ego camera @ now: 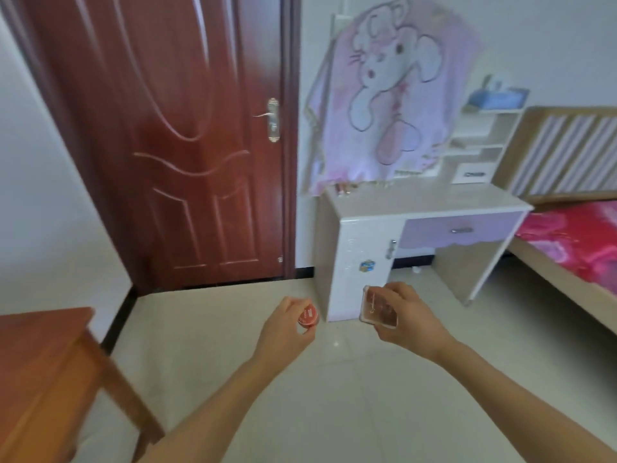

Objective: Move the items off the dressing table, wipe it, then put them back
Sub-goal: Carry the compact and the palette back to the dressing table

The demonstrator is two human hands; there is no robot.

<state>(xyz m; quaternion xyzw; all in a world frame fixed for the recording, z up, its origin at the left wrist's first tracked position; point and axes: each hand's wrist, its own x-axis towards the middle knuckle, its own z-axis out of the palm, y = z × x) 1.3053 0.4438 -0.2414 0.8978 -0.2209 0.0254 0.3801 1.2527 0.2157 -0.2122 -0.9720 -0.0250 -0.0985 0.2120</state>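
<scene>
Red tin (307,316), likely light and rigid, pinched at the rim by left hand (286,330); flat case (378,308), likely slick (perhaps fragile), held edgewise in right hand (405,317).

The dressing table (417,198) stands far right of centre, against the far wall. The door (187,128) is to its left and the bed (567,242) just to its right. A draped cloth (384,95) hangs behind its top, with a shelf unit (480,145) on its far right corner and small items (344,189) on its far left corner. A wooden table (43,355) sits near left. Before the dressing table, the left hand (283,332) holds a round tin (308,316), and to its right the right hand (407,315) holds a flat case (379,307).
</scene>
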